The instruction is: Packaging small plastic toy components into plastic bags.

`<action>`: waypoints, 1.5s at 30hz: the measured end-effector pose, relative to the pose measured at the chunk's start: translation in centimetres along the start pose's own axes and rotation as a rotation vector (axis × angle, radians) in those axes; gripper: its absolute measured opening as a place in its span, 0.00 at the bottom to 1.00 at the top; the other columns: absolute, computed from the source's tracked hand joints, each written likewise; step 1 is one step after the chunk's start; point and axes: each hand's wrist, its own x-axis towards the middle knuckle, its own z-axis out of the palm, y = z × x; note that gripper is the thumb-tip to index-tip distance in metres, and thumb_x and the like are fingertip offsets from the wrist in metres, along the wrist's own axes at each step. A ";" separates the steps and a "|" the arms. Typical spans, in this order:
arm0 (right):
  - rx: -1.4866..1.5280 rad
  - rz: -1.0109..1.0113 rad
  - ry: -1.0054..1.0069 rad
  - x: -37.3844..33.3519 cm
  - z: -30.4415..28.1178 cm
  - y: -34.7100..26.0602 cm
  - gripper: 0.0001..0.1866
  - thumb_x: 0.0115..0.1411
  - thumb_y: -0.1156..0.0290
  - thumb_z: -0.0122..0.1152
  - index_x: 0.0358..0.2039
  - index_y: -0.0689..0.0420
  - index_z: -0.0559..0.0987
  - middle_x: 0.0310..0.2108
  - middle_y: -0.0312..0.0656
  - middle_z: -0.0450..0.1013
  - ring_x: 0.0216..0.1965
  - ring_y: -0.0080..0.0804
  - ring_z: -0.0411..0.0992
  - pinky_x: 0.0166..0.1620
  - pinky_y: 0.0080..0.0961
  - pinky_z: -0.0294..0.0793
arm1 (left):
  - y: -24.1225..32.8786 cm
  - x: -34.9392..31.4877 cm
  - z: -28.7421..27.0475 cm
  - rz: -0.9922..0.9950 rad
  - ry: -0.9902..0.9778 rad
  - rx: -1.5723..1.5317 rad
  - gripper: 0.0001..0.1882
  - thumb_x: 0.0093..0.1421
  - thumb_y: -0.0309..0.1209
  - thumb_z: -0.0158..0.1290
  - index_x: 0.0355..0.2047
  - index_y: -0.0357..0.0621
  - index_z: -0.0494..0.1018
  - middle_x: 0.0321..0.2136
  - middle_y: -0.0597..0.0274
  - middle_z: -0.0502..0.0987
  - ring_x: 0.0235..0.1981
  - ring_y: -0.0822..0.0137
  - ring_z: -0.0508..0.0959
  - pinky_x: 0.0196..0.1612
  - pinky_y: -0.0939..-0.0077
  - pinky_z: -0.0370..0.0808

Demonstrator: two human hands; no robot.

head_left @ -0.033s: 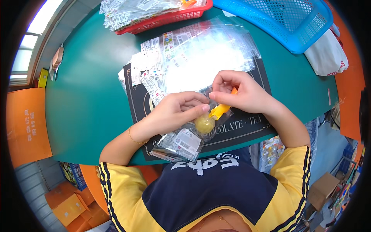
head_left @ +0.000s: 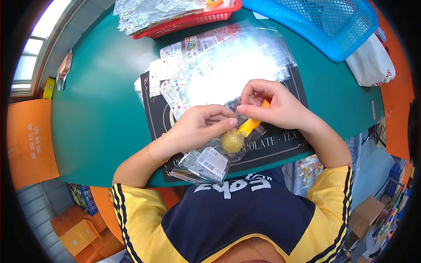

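A small toy with a translucent yellow ball [head_left: 233,141] and an orange-yellow handle [head_left: 251,125] lies over the dark placemat, with a clear plastic bag [head_left: 214,163] around or beneath it. My left hand [head_left: 199,125] is closed, thumb against fingers, at the bag's edge just left of the toy. Opposite it, my right hand [head_left: 275,103] pinches with thumb and curled fingertips at the same film. The handle's upper end runs under the right hand and is partly hidden. Glare and the fingers hide exactly where the film is gripped.
Flat clear bags [head_left: 237,61] with printed labels are spread beyond my hands on the black placemat [head_left: 276,147]. Farther off stand a red basket [head_left: 188,19] heaped with packets and a blue basket [head_left: 340,48]. A white bag [head_left: 372,63] sits at the green table's right edge.
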 end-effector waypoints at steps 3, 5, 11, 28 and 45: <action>-0.024 -0.058 0.002 0.0 0.1 0.3 0.07 0.56 0.71 0.62 0.28 0.57 0.72 0.21 0.25 0.66 0.23 0.09 0.62 0.27 0.09 0.60 | -0.4 0.0 -0.3 0.068 0.070 0.079 0.11 0.62 0.30 0.51 0.40 0.34 0.72 0.32 0.63 0.78 0.34 0.79 0.75 0.38 0.85 0.72; 0.069 -0.003 0.031 0.2 0.2 0.6 0.08 0.56 0.70 0.62 0.28 0.57 0.72 0.23 0.26 0.66 0.23 0.09 0.62 0.26 0.10 0.60 | -0.5 0.1 -0.3 0.082 0.113 0.145 0.11 0.63 0.31 0.51 0.40 0.34 0.71 0.31 0.62 0.77 0.35 0.77 0.75 0.40 0.83 0.73; 0.172 0.049 0.021 -0.2 0.9 -0.8 0.12 0.55 0.72 0.63 0.37 0.57 0.70 0.32 0.31 0.67 0.31 0.14 0.64 0.35 0.13 0.65 | -1.0 0.6 0.1 0.109 0.155 -0.184 0.07 0.66 0.31 0.45 0.39 0.40 0.67 0.35 0.61 0.77 0.33 0.79 0.74 0.38 0.85 0.71; 0.005 -0.154 0.214 0.0 -0.1 -0.7 0.16 0.53 0.79 0.63 0.44 0.62 0.76 0.43 0.40 0.73 0.44 0.25 0.72 0.48 0.20 0.73 | -1.4 1.1 -1.0 0.209 0.220 -0.509 0.06 0.67 0.35 0.41 0.38 0.46 0.63 0.45 0.48 0.74 0.41 0.65 0.79 0.39 0.77 0.77; -0.002 -0.264 -0.008 0.7 2.7 1.0 0.26 0.57 0.79 0.57 0.56 0.60 0.63 0.35 0.38 0.76 0.44 0.23 0.72 0.48 0.21 0.68 | -1.6 1.1 0.5 0.342 0.350 -0.629 0.08 0.67 0.34 0.40 0.42 0.44 0.60 0.51 0.45 0.69 0.44 0.62 0.76 0.45 0.72 0.76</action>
